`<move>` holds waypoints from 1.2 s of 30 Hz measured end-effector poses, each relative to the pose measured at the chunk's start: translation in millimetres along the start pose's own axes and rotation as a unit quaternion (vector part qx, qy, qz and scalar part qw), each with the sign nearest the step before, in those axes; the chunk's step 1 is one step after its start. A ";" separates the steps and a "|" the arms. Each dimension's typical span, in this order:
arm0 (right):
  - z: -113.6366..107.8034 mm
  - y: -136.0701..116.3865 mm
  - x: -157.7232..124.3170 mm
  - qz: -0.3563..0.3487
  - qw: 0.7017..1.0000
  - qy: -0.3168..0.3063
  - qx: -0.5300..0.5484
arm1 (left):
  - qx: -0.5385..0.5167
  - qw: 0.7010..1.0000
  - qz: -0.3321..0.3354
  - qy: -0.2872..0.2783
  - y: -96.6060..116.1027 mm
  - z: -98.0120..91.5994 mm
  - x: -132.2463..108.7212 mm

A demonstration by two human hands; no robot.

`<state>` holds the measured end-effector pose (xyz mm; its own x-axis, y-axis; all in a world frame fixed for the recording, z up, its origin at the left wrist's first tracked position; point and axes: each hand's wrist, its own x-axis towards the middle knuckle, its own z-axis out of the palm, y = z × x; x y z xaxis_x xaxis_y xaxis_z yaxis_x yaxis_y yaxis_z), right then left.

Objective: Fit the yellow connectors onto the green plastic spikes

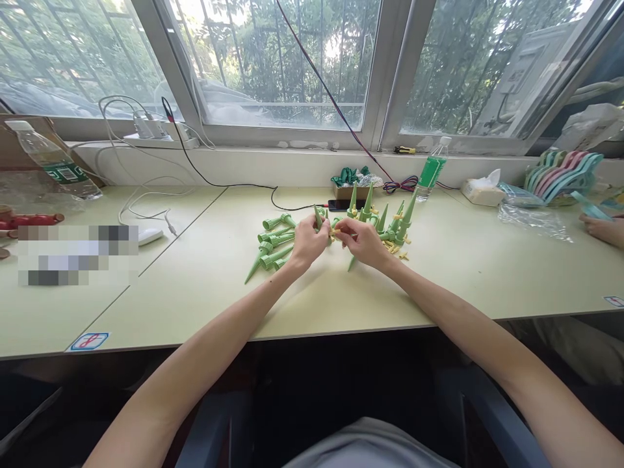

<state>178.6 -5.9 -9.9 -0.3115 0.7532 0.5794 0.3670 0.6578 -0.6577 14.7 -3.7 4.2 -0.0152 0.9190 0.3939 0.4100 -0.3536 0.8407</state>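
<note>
Head view is showing a pale table (209, 279) below a row of windows (273, 65). At the far left, a clear bottle (63, 168) is leaning back near some red pieces (39, 220), and a pixelated patch (73, 257) is hiding whatever is lying below them. Just right of that patch, a white object (150, 236) is resting near a white cable (168, 221). Toward the middle, several green spikes (277, 239) are lying in a loose group beside the left hand (311, 240). That hand is closing its fingers around one green spike (318, 214), which is pointing upward above the table. Meeting it, the right hand (363, 239) is pinching a small yellow piece (335, 232) against or just beside the held spike; contact is too small to tell. Behind the hands, a black phone (340, 205) is lying before a small box (345, 192). Right of the right hand, more green spikes (407, 218) are standing points up, with yellow pieces (391, 247) scattering around their bases. Farther right, a green-labelled bottle (433, 170) is standing, a tissue box (480, 192) is sitting near pastel plastic items (563, 175), and another person's hand (604, 229) is resting at the edge.
</note>
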 end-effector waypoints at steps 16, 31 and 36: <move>-1.0 -1.1 0.0 0.035 0.999 -0.001 -0.023 | 0.041 0.996 0.077 0.010 0.3 1.1 -3.4; -0.1 -2.0 -0.3 0.012 0.999 -0.025 -0.016 | 0.056 0.995 0.076 0.008 1.4 0.5 -4.3; -0.1 -0.8 -0.3 0.020 0.999 -0.026 -0.034 | 0.059 0.995 0.076 0.002 2.6 0.1 -6.1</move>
<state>178.5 -6.7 -9.5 -0.3405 0.7791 0.5263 0.4385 0.6268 -0.6441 15.9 -10.2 3.9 0.0510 0.8560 0.5145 0.5117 -0.4648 0.7226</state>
